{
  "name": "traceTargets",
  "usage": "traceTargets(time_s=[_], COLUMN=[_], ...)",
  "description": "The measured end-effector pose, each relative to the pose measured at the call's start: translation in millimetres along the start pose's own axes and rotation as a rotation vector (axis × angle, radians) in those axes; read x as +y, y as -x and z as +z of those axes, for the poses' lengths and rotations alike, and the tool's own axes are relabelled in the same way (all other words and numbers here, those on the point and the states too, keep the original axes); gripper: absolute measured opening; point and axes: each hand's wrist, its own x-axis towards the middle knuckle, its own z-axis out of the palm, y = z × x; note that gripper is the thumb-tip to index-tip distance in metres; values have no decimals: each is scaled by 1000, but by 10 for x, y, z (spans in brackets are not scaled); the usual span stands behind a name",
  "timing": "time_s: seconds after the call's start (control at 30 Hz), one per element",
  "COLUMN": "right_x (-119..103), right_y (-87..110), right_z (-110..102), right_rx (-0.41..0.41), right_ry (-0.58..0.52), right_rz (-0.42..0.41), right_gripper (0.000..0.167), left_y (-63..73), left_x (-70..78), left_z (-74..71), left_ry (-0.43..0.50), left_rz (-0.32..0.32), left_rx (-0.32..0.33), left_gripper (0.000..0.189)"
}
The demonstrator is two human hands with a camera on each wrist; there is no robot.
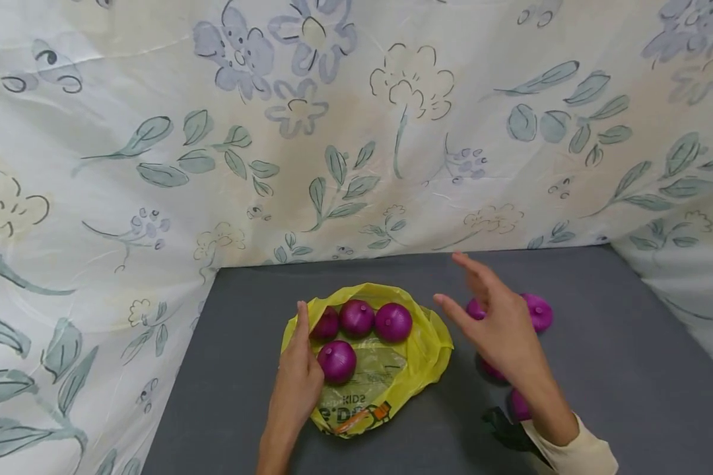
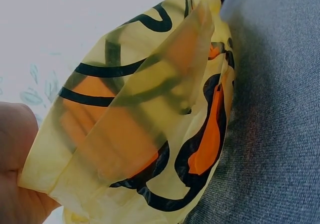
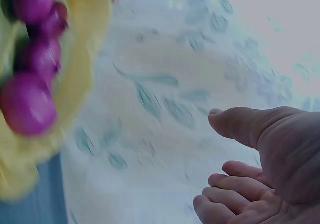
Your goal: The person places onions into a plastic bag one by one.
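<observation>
A yellow plastic bag (image 1: 430, 346) lies wide open on the grey table, with dark print on it and several red onions (image 1: 337, 362) inside. At the bag's left rim, my left hand (image 1: 297, 382) holds the plastic, its index finger extended along the edge. The left wrist view shows this hand (image 2: 20, 169) against the bag's printed side (image 2: 150, 108). My right hand (image 1: 502, 323) is raised to the right of the bag, thumb and fingers spread, with nothing in it. In the right wrist view the palm and loosely bent fingers of that hand (image 3: 265, 169) face the bag.
More red onions (image 1: 537, 313) sit on the table to the right, partly hidden under my right hand and forearm. The grey tabletop (image 1: 232, 343) ends at the back and sides against a floral cloth (image 1: 344, 178). A dark item (image 1: 502, 429) shows beside my right wrist.
</observation>
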Motion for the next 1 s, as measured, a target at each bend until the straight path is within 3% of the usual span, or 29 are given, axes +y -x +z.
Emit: traceTargets(time_s=[0.2, 0.37, 0.5, 0.73, 1.0], right_x=[156, 346, 491, 784, 1111], right_y=[-9, 16, 72, 208, 380], right_z=[-469, -715, -826, -1011, -1031], right_rx=[95, 159, 209, 247, 299], right_ry=[25, -21, -53, -58, -49], right_rz=[139, 185, 204, 332, 458], right_gripper=[80, 78, 77, 79, 83], left_y=[6, 1, -1, 7, -5], left_x=[-10, -24, -31, -37, -22], left_z=[-15, -32, -36, -37, -60], left_ry=[-9, -5, -2, -9, -28], left_rz=[-15, -31, -34, -32, -33], left_rx=[6, 3, -4, 3, 3], left_gripper=[81, 82, 81, 79, 82])
